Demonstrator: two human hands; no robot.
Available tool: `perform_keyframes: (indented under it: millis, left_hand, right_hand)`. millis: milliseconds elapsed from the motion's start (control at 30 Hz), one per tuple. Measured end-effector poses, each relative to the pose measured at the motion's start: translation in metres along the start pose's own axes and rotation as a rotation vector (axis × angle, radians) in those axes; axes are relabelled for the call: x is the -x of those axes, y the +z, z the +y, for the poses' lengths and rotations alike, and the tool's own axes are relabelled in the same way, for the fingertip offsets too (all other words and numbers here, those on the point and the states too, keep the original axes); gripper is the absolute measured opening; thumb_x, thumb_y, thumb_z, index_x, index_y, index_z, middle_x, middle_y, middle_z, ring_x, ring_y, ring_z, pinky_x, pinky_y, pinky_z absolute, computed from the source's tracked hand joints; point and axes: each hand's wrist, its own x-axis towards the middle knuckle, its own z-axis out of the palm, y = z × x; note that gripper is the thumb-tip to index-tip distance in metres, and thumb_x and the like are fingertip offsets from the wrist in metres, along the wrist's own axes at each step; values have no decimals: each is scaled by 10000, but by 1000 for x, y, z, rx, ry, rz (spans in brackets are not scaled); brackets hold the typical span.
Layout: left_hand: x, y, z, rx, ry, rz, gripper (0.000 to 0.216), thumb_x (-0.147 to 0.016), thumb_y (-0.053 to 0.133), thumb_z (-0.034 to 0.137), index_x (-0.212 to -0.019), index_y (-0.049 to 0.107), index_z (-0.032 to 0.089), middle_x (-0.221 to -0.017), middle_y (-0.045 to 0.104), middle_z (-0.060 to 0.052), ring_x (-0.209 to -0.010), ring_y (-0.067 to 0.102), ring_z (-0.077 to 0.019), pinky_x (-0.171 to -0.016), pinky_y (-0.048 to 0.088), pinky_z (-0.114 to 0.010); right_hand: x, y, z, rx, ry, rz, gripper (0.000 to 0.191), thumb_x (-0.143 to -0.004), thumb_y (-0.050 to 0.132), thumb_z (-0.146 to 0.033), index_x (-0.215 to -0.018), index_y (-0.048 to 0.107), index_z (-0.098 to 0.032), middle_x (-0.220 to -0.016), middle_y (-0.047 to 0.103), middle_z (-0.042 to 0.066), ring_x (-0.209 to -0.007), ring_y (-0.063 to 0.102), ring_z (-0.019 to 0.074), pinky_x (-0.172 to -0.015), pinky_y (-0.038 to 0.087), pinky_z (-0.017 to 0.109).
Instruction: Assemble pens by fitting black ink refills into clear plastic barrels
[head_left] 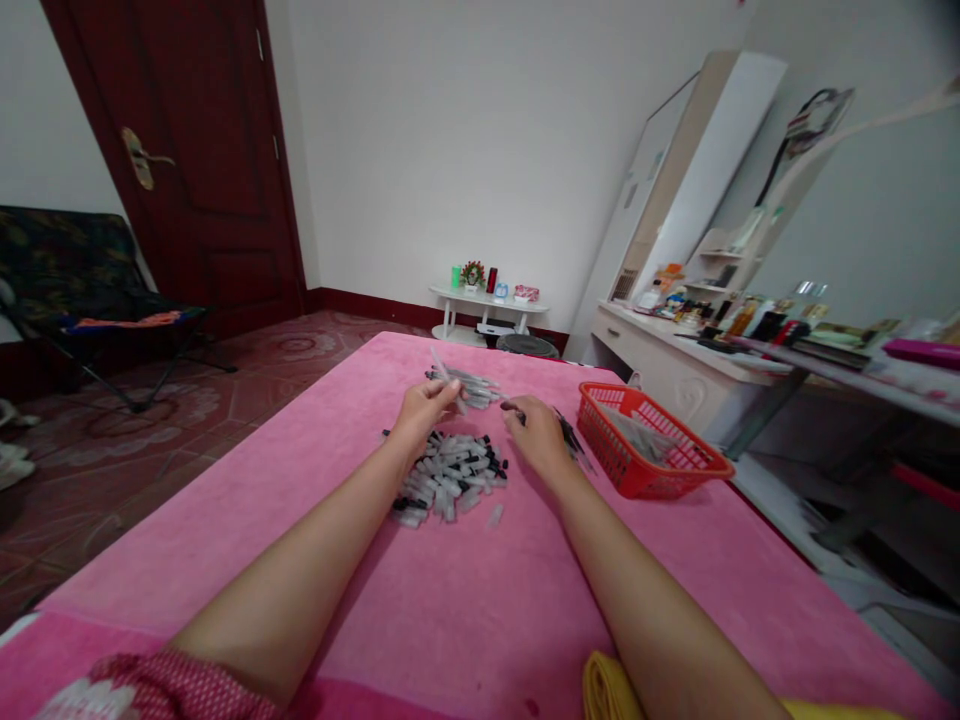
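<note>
My left hand (429,408) pinches a clear pen barrel (442,366) that slants up past the fingertips. My right hand (537,432) is closed on a small dark piece (512,407), mostly hidden by the fingers. Below and between the hands lies a heap of pen caps (454,472), clear and frosted with black parts. One loose clear cap (496,515) sits apart at its lower right. Behind the left hand rests a bundle of clear pen barrels (476,390). Thin dark sticks, perhaps pen refills (574,440), lie just right of my right hand.
A red plastic basket (634,485) holding clear packed pieces stands on the pink cloth (465,610) at right. Yellow fabric (611,685) lies under my right forearm. Beyond are a cluttered dresser (660,345), a low white stand (487,303) and a folding chair (97,290).
</note>
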Motion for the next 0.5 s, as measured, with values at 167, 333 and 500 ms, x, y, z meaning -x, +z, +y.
perform_keyframes:
  millis: [167,333,500]
  left_hand:
    - [10,18,6,-232,81,-305,399,-653,696,504,-670,666,107,-515,563,6,-456,448,-76,-467,355,-202]
    - [11,22,0,-388,155,-428,332,-718,643,415,-576,605,117,-503,542,14,-469,455,-86,-485,336,-210]
    - [5,18,-1,-430,188,-446,313,-724,637,418,-620,651,123,-575,603,-3,-537,510,-109,-534,386,-222]
  right_hand:
    - [-6,-2,-28,-571,-34,31,241,-791,552,-332,-838,691,-140,-813,700,59,-742,615,178,-698,460,285]
    - [-5,1,-28,-750,68,73,177,-686,613,-302,-720,681,-143,-713,681,35,-668,599,169,-654,455,282]
    - [-10,-5,-23,-744,133,123,192,-680,588,-309,-693,669,-136,-690,683,46,-681,611,180,-661,468,285]
